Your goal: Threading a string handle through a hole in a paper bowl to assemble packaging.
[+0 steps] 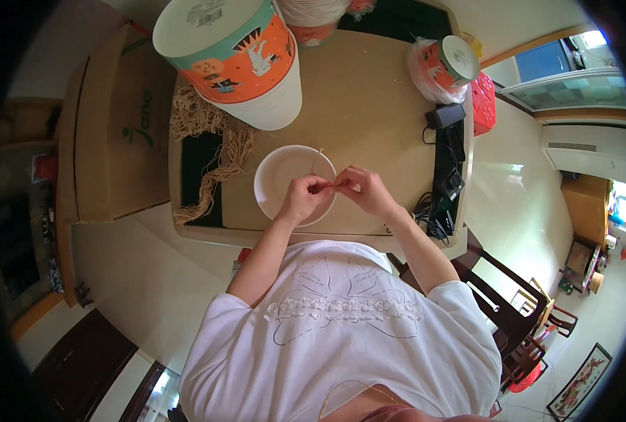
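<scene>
A white paper bucket (272, 169) stands upright on the table in front of me, its mouth facing up. A thin tan string (314, 164) runs from its far right rim down inside toward my fingers. My left hand (303, 200) is over the bucket's near right part, closed in a pinch where the string seems to lead. At the right rim my right hand (369, 193) is also closed in a pinch, its fingertips meeting those of the left. What lies between the right fingertips is too small to make out.
Tall nested paper buckets (257, 77) with orange and green print stand at the far left, next to a heap of tan strings (232, 148). A smaller printed tub (450, 62) sits far right, above black adapters and cables (448, 186). A cardboard box (119, 133) stands left of the table.
</scene>
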Motion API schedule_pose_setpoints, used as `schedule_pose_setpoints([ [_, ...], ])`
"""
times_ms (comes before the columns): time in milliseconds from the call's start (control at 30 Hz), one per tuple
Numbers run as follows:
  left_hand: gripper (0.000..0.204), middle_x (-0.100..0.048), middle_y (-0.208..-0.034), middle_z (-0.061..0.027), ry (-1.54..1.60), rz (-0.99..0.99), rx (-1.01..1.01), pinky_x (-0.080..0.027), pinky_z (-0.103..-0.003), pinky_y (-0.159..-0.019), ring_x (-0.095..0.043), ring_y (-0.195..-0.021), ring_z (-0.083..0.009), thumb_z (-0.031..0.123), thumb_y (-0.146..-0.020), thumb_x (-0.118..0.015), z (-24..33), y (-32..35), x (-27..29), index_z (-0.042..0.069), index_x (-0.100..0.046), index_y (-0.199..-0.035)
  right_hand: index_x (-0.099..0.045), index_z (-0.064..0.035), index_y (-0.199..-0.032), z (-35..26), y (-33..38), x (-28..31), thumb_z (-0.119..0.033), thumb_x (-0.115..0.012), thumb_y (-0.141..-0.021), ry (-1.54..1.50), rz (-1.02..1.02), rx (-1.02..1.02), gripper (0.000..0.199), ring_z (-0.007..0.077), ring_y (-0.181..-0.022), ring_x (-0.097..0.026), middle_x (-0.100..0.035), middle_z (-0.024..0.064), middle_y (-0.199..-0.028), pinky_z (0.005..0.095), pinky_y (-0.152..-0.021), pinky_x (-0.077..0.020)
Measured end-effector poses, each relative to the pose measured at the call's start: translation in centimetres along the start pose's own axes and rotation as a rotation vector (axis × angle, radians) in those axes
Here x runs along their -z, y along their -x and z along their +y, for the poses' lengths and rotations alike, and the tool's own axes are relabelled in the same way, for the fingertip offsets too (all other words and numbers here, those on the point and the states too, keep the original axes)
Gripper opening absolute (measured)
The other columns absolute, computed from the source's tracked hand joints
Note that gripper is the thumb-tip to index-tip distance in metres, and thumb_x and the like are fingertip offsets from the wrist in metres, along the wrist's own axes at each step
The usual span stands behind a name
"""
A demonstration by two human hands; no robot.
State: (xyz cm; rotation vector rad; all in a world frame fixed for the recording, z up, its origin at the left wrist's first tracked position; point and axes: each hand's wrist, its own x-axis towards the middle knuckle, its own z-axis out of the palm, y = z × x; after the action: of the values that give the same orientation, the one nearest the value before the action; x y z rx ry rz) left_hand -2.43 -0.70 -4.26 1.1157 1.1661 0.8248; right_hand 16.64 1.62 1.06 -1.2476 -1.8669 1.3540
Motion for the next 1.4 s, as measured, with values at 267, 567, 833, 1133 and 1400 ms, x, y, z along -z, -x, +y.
schedule_pose_setpoints([
  [267, 0.008, -0.067, -0.078, -0.0017, -0.105, -0.013, 0.022, -0.047, -0.023, -0.064, -0.057, -0.070, -0.0056, 0.008, -0.082, -0.070, 0.8, 0.1, 0.2, 0.002, -0.072, -0.088, -0.062, -0.0016, -0.090, 0.0, 0.0, 0.1, -0.002, -0.067, -0.081, 0.008, -0.022, 0.036, 0.011, 0.0214, -0.073, -0.064, -0.061, 0.0104, -0.084, 0.0311, -0.067, -0.0527],
  [567, 0.006, -0.058, -0.072, 0.0038, 0.217, 0.009, 0.177, -0.038, -0.017, -0.052, -0.049, -0.060, -0.0020, 0.004, -0.088, -0.062, 0.5, 0.1, 0.1, 0.002, -0.065, -0.093, -0.061, -0.0020, -0.089, 0.0, 0.5, 0.2, -0.002, -0.066, -0.082, 0.004, -0.043, 0.013, 0.009, 0.0224, -0.074, -0.063, -0.062, 0.0106, -0.084, 0.0320, -0.067, -0.0523],
  [833, 0.002, -0.054, -0.069, 0.0066, 0.367, 0.027, 0.254, -0.034, -0.017, -0.050, -0.045, -0.057, -0.0009, 0.007, -0.089, -0.062, 1.4, 0.1, 0.1, 0.005, -0.060, -0.089, -0.062, -0.0012, -0.091, -0.9, 0.0, -0.4, -0.006, -0.063, -0.085, 0.041, 0.118, -0.018, 0.007, 0.0242, -0.074, -0.063, -0.062, 0.0128, -0.084, 0.0330, -0.066, -0.0515],
  [1133, 0.001, -0.053, -0.067, 0.0065, 0.316, 0.050, 0.190, -0.034, -0.018, -0.050, -0.045, -0.057, -0.0010, 0.006, -0.091, -0.059, 1.5, 0.2, 0.1, 0.006, -0.059, -0.091, -0.064, -0.0024, -0.085, -0.7, -0.4, -1.1, -0.009, -0.068, -0.078, 0.088, 0.059, -0.062, 0.011, 0.0247, -0.070, -0.061, -0.061, 0.0113, -0.080, 0.0341, -0.063, -0.0501],
  [1400, 0.003, -0.055, -0.068, 0.0049, 0.165, 0.084, 0.036, -0.038, -0.018, -0.054, -0.049, -0.061, -0.0011, 0.006, -0.092, -0.058, 1.1, 0.2, 0.0, 0.004, -0.056, -0.092, -0.064, -0.0025, -0.088, -1.6, -0.7, -1.6, -0.007, -0.069, -0.077, 0.168, 0.088, -0.032, 0.012, 0.0226, -0.066, -0.060, -0.059, 0.0102, -0.076, 0.0326, -0.060, -0.0486],
])
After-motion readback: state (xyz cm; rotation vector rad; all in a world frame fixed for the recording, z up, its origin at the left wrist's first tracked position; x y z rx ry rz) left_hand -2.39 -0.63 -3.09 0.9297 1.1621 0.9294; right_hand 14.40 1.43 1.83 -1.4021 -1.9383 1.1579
